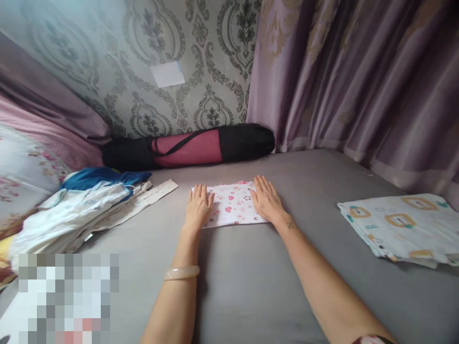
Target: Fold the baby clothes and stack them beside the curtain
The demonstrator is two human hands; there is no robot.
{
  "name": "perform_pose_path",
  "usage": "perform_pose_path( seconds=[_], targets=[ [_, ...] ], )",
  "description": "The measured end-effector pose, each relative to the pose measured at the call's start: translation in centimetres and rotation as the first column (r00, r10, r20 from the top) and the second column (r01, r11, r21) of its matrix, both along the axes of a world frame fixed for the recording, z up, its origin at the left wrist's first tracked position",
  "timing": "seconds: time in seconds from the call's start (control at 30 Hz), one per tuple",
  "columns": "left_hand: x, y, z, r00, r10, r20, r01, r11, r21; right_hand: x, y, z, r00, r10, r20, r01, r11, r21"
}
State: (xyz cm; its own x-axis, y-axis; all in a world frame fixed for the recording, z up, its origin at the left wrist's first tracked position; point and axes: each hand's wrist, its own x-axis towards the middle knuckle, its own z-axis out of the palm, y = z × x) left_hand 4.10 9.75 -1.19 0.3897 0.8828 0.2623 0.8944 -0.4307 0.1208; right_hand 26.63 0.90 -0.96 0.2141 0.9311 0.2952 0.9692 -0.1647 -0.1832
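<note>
A folded white cloth (233, 205) with pink and red heart prints lies flat on the grey bed sheet (244, 277), straight ahead of me. My left hand (199, 205) rests palm down on its left end, fingers stretched out away from me. On the right end lies my right hand (266, 199), also flat, with its fingers extended and the thumb pointing inward. Both hands press on the cloth without gripping it. The cloth's corners under the palms are hidden.
To the right lies a folded white cloth (401, 224) with orange animal prints. Loose clothes (79, 210), white and blue, are heaped at the left. A black and red long bag (190, 147) stretches along the patterned wall. Purple curtains (322, 71) hang at the right.
</note>
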Motion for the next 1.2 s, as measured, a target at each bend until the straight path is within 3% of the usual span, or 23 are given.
perform_pose_path(
  seconds=[0.17,0.23,0.6,0.83,1.0,1.2],
  targets=[
    [-0.2,0.3,-1.3,0.999,0.046,0.015,-0.041,0.972,-0.231,0.0,0.0,-1.9,0.999,-0.030,0.031,0.032,0.996,-0.081],
    [-0.3,0.4,-1.4,0.999,0.045,0.027,-0.036,0.964,-0.265,0.2,0.1,-2.3,0.999,-0.031,0.041,0.034,0.995,-0.092],
    [-0.3,0.3,-0.6,0.999,0.035,0.033,-0.025,0.963,-0.268,0.2,0.1,-1.9,0.998,-0.040,0.039,0.044,0.994,-0.104],
    [1.6,-1.0,1.2,1.000,0.021,-0.015,-0.023,0.990,-0.137,-1.9,0.5,-0.5,0.999,0.008,0.034,-0.007,1.000,-0.023],
    [3.2,-2.2,-0.3,0.996,-0.075,-0.054,0.070,0.993,-0.099,-3.6,0.6,-1.3,0.998,0.061,0.023,-0.058,0.995,-0.082],
    [3.2,-2.1,-1.8,0.994,-0.101,-0.053,0.094,0.989,-0.118,-3.5,0.7,-2.0,0.998,0.056,0.008,-0.054,0.986,-0.157]
  ],
)
